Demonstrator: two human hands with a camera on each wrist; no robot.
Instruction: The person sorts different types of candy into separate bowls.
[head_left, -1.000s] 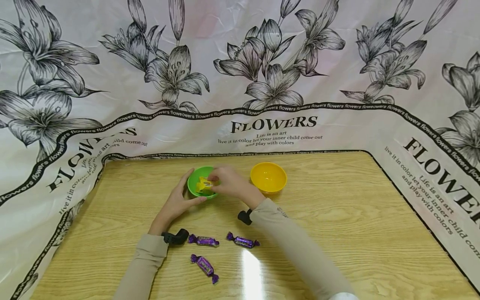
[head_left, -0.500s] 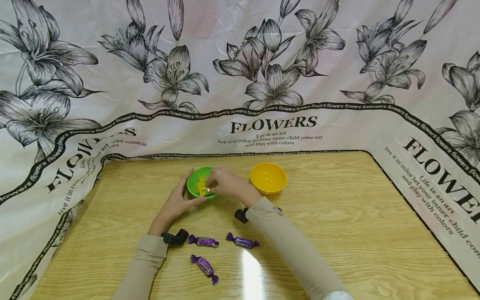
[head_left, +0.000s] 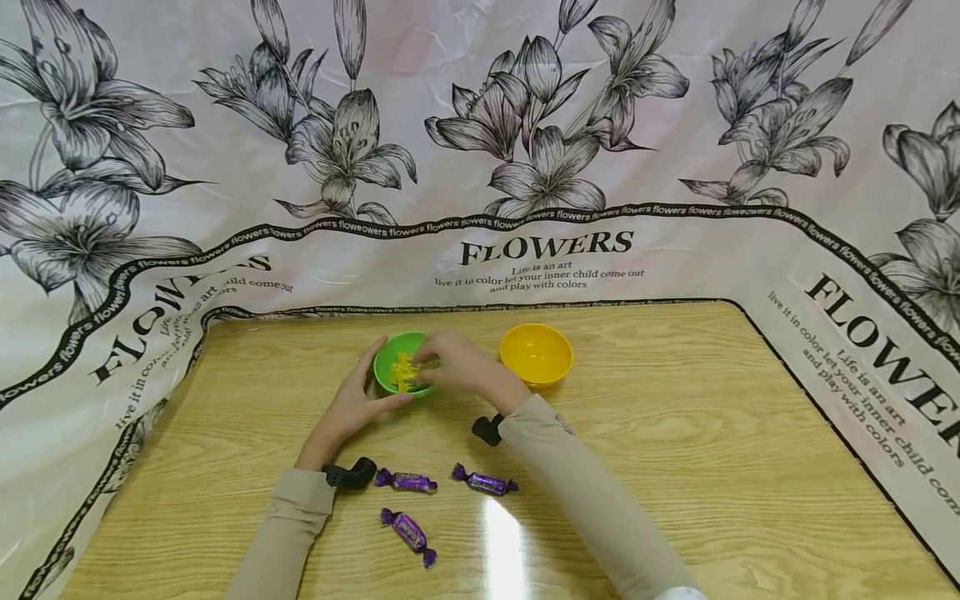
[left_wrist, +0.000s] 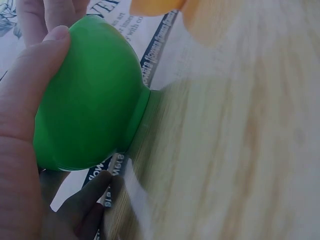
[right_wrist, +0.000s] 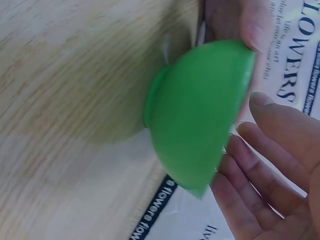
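My left hand (head_left: 354, 406) holds the green bowl (left_wrist: 90, 95) from its left side, thumb near the front and fingers round the far side. Inside the bowl lie several yellow-wrapped candies (head_left: 402, 377), partly hidden by my right hand (head_left: 459, 364). That hand reaches over the bowl's right rim, its fingertips just above the candies. In the right wrist view its thumb and fingers (right_wrist: 250, 172) are loosely bent and apart beside the rim, with nothing visible between them. The bowl's foot rests on the table in the left wrist view.
A yellow bowl (head_left: 537, 357) stands right of the green one, close to my right forearm. Nearer me on the wooden table (head_left: 712, 442) lie purple-wrapped candies (head_left: 408, 531), partly between my forearms. A flower-print cloth (head_left: 540, 267) rises along the table's back edge.
A yellow candy pinched in my right fingers a second ago now lies lower in the green bowl, and the fingers have loosened from it. My left hand and the bowl stay put.
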